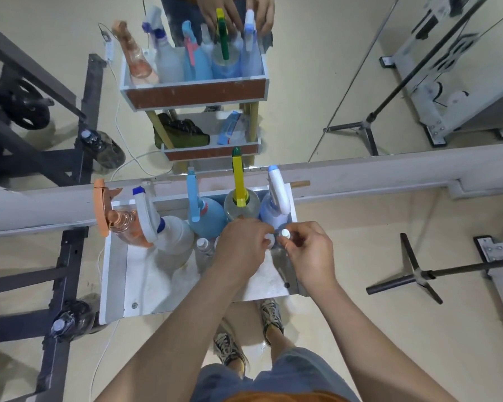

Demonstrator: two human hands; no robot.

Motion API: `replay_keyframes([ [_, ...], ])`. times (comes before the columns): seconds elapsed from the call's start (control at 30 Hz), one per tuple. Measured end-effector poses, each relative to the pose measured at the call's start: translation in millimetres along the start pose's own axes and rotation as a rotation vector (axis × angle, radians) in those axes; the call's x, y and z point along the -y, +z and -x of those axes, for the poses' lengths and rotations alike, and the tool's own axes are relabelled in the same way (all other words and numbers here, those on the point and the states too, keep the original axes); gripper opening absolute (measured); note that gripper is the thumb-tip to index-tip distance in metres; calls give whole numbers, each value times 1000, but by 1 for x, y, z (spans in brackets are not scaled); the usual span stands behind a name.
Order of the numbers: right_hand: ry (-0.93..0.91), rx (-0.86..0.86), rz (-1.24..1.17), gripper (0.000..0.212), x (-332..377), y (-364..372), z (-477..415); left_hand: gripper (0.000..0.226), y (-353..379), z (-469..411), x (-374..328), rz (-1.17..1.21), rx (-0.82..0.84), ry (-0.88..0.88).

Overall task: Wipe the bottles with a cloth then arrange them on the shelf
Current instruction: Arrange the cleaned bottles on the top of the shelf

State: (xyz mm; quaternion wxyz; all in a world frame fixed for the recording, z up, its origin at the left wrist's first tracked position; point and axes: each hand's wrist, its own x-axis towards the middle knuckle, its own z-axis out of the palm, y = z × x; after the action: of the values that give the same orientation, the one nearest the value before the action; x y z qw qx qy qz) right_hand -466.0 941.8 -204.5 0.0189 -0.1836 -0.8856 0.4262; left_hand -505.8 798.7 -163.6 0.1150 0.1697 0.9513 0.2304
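Both hands are down over the top tray of the shelf [115, 274], right at the back row of bottles. Left hand [241, 245] is curled, fingers pinching a small white cap [270, 238]; right hand [310, 250] is pinching another small white-capped bottle [285, 234] between thumb and fingertips. Can't tell much about the bottles under them, the hands cover most of it.

Along the back there's a pale blue sprayer with a white trigger [276, 198], a clear one with a yellow trigger [240, 195], a blue one [204, 213], a frosted white one [169, 230] and an orange-topped one [114, 219]. A small clear bottle [202, 245] sits just left of the left hand.

No labels or brand names readable on anything, too blurry. No cloth visible. The mirror behind reflects the whole setup.
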Motion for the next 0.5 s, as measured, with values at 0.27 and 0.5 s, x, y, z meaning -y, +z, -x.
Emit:
replay_keyframes([
  [0.27, -33, -7, -50, 14, -2, -6, -2, 21, 2, 5, -4, 38, -53, -54],
  [0.5, -70, 10, -26, 17, -6, -7, 0, 23, 3, 3, 0, 81, -39, -102],
])
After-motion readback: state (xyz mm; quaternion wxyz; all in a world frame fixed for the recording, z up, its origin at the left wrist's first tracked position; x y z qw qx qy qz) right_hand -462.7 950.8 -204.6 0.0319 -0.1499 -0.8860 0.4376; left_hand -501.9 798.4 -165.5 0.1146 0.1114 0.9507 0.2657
